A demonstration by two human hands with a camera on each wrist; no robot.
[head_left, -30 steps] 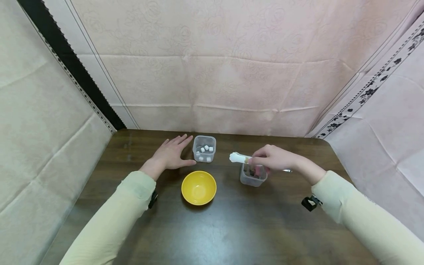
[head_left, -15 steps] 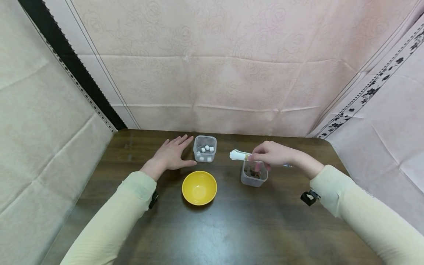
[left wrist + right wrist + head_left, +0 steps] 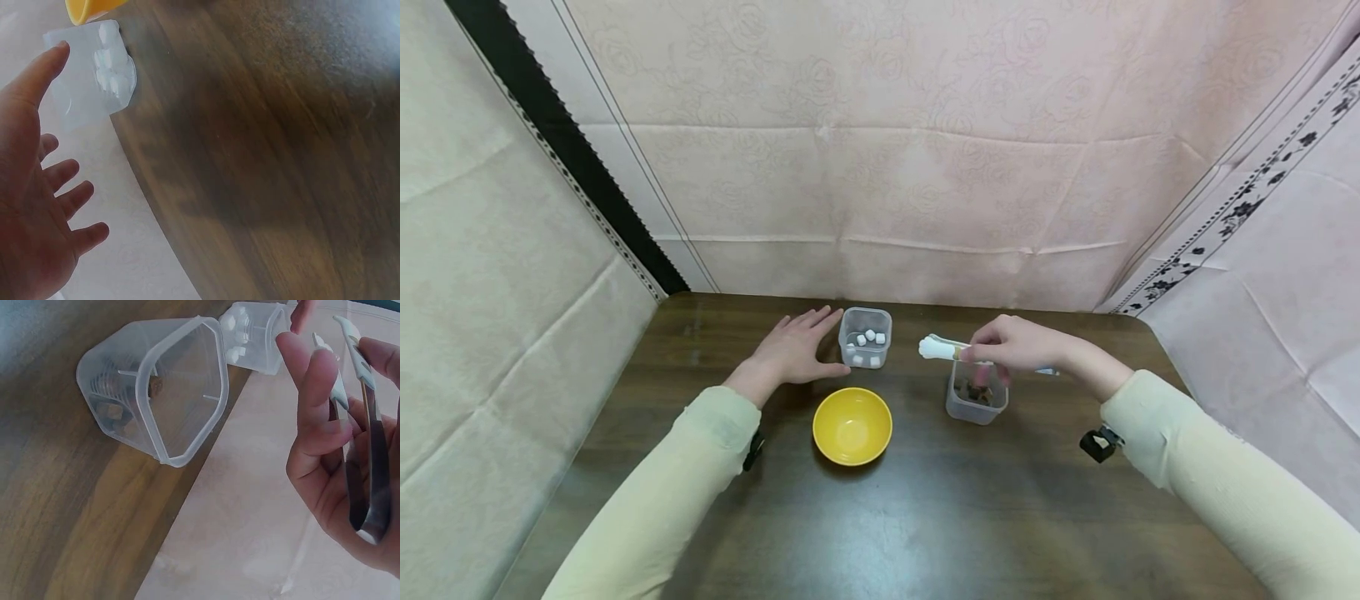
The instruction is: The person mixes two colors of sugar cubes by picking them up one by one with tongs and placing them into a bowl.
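R hand (image 3: 1017,343) pinching white-ended metal tongs (image 3: 940,348) above clear square plastic tub (image 3: 964,410) holding brown pcs (image 3: 979,392); L hand (image 3: 790,350) sitting spread beside 2nd clear plastic tub (image 3: 865,318) w/ white cubes (image 3: 869,336); round yellow bowl (image 3: 852,428) resting on brown wooden bench (image 3: 1000,517).

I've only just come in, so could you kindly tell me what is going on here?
A person's right hand holds tongs near a clear container with brown pieces in it. The left hand, fingers spread, is beside a second clear container, which holds small white pieces. A yellow bowl stands nearer the person.
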